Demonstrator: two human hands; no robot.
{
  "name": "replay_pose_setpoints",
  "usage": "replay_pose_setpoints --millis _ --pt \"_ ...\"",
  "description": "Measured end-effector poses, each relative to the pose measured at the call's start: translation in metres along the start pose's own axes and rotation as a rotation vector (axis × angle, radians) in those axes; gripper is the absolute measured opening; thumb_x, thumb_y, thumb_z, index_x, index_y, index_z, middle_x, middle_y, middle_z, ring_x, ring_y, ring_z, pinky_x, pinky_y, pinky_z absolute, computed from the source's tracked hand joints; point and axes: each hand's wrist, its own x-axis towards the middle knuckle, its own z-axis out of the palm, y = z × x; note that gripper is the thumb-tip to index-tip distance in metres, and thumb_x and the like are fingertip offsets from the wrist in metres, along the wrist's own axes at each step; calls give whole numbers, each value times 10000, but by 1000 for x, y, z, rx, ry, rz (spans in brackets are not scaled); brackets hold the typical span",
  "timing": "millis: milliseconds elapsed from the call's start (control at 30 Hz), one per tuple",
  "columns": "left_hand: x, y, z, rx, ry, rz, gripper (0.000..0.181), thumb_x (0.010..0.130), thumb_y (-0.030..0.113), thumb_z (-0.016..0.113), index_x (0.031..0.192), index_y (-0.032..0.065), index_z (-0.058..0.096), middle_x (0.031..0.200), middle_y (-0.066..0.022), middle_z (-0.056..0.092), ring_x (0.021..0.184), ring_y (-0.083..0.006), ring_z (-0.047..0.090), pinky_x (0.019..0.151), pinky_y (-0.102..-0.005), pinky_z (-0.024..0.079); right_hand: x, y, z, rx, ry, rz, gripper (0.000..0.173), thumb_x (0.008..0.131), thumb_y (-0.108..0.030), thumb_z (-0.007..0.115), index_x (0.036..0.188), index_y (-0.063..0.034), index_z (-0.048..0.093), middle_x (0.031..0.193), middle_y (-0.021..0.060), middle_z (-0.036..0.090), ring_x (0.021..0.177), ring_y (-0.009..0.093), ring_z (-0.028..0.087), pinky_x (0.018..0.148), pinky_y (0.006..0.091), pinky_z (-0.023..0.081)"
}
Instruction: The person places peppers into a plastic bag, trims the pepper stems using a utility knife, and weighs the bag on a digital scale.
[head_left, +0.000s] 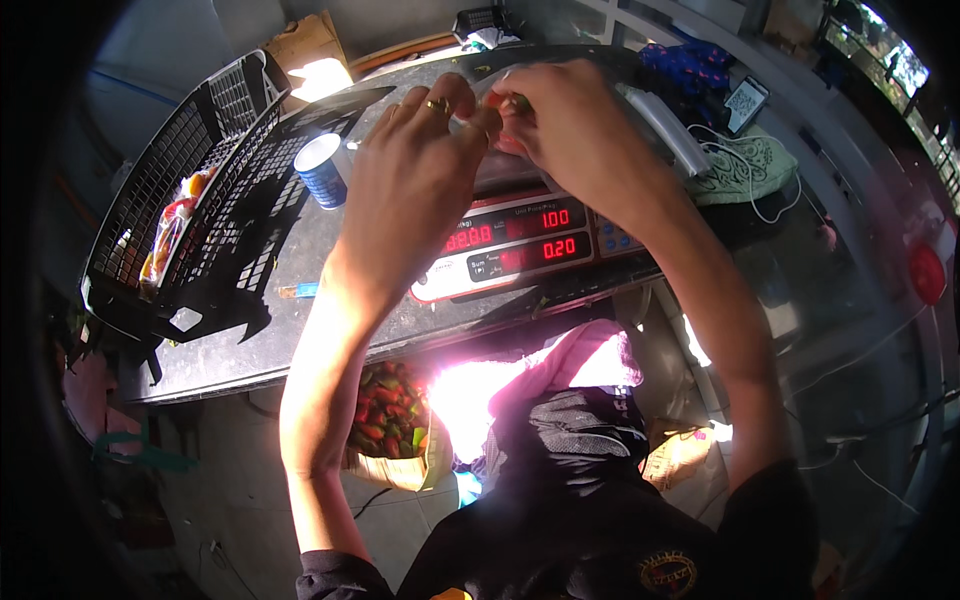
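My left hand (420, 161) and my right hand (566, 112) meet above a digital weighing scale (517, 276) on the dark table. Between their fingertips is a clear plastic bag (506, 171) with red and green peppers (513, 142) in it, mostly covered by the hands. Both sets of fingers are bent close together at the bag's upper part; slight blur hides the exact grip. The scale's red digits are lit, and my left wrist hides part of its panel. A yellow metal ring sits on a left-hand finger.
To the left, a black plastic crate (112, 225) holds bagged produce (176, 229). A blue-and-white cup (322, 172) and a blue-handled blade (298, 290) lie nearer. At right are a plastic bag roll (666, 133), a phone (746, 105) and a white cable (750, 176). Peppers (386, 412) fill a container below.
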Motion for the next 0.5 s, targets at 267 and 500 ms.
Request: replay_pose_setpoints --millis 267,500 --pt "66 -83 27 -129 -26 -163 136 988 106 618 1018 19 718 1000 -142 734 901 -357 717 783 -462 546 54 18 -66 -102 -153 -99 333 847 -300 797 1086 -73 755 1127 170 710 1073 330 672 906 446 560" --pt "129 -144 4 -179 -37 -245 154 968 42 614 949 -28 749 875 -173 768 773 -288 737 692 -393 581 102 68 -101 -189 -10 -65 124 861 -160 729 854 -46 779 903 138 753 860 241 723 760 387 555"
